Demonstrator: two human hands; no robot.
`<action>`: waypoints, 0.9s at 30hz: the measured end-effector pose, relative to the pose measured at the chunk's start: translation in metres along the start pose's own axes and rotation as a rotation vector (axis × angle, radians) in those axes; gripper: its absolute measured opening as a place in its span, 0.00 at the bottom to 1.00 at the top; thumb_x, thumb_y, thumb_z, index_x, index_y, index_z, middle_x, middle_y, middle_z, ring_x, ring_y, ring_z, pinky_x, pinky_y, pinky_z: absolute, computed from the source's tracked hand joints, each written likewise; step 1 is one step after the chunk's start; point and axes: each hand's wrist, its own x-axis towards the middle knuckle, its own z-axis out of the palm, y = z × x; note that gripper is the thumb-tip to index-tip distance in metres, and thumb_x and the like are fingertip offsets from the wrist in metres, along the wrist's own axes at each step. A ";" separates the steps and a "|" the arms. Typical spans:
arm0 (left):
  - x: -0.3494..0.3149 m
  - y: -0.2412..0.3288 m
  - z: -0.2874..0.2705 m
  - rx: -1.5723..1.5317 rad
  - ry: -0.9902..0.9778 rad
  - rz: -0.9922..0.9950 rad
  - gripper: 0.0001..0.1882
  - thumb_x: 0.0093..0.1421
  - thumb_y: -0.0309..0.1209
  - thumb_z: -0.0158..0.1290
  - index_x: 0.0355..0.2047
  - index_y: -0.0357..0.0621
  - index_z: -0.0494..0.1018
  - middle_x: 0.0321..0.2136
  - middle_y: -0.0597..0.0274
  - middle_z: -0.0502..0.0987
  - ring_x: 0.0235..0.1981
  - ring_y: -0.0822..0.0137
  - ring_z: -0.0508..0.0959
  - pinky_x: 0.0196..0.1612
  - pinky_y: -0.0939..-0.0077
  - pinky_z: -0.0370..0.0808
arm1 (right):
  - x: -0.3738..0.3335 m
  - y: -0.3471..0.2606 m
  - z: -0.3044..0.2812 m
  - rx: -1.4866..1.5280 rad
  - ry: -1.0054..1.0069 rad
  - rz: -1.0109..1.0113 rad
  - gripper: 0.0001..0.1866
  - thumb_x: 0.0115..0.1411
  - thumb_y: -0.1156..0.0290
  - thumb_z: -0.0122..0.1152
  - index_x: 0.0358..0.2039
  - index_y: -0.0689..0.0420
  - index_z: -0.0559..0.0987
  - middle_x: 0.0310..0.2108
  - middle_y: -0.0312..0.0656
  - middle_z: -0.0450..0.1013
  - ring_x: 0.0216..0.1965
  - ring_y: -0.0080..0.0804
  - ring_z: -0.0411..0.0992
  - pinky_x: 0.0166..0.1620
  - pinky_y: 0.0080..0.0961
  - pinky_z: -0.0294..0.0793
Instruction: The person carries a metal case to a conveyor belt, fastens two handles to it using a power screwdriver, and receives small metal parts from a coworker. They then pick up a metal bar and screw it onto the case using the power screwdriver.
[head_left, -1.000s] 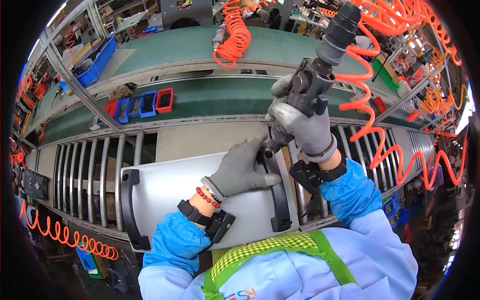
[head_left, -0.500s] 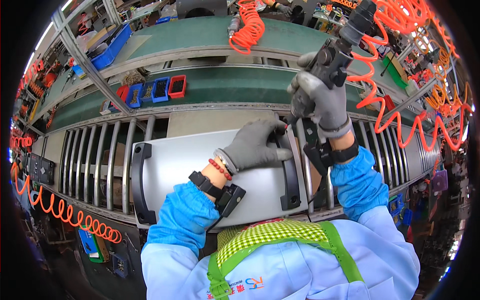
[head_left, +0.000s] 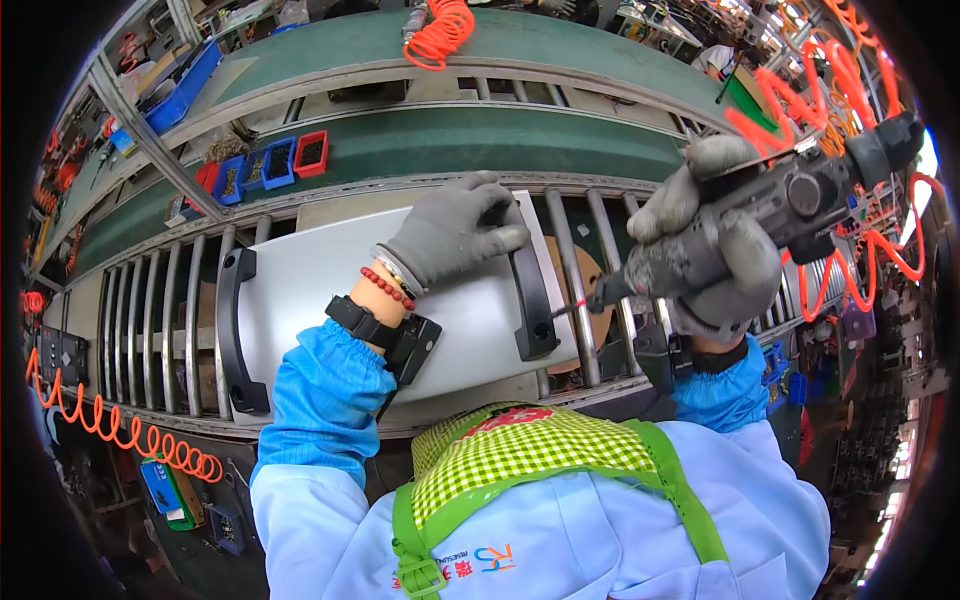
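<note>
A silver panel (head_left: 370,300) lies on the roller conveyor with a black handle along each short side. My gloved left hand (head_left: 450,232) rests on its far right part, thumb and fingers closed about the far end of the right-hand black handle (head_left: 536,300). Some of those fingertips are hidden. To the right, my gloved right hand (head_left: 735,262) is wrapped round a dark power screwdriver (head_left: 790,205), held tilted almost flat. Its bit points left, close beside the near end of that same handle; whether it touches cannot be made out. The left-hand black handle (head_left: 236,330) stands untouched.
Metal rollers (head_left: 170,330) run to both sides of the panel. Beyond them, small blue bins (head_left: 252,170) and a red bin (head_left: 311,153) hold small parts on a green bench (head_left: 430,145). Orange coiled air hoses hang at right (head_left: 875,245) and lower left (head_left: 120,425).
The screwdriver has swung from upright near the handle's far end down and right to nearly flat, its bit now by the near end. My left hand stays on the panel. The whole view has shifted.
</note>
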 end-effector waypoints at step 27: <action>0.005 -0.002 -0.001 -0.070 -0.051 -0.003 0.26 0.58 0.47 0.56 0.46 0.39 0.73 0.38 0.49 0.76 0.39 0.54 0.77 0.45 0.64 0.73 | -0.037 0.015 -0.011 0.013 -0.168 0.210 0.23 0.45 0.84 0.60 0.45 0.60 0.72 0.28 0.40 0.75 0.31 0.24 0.76 0.34 0.24 0.77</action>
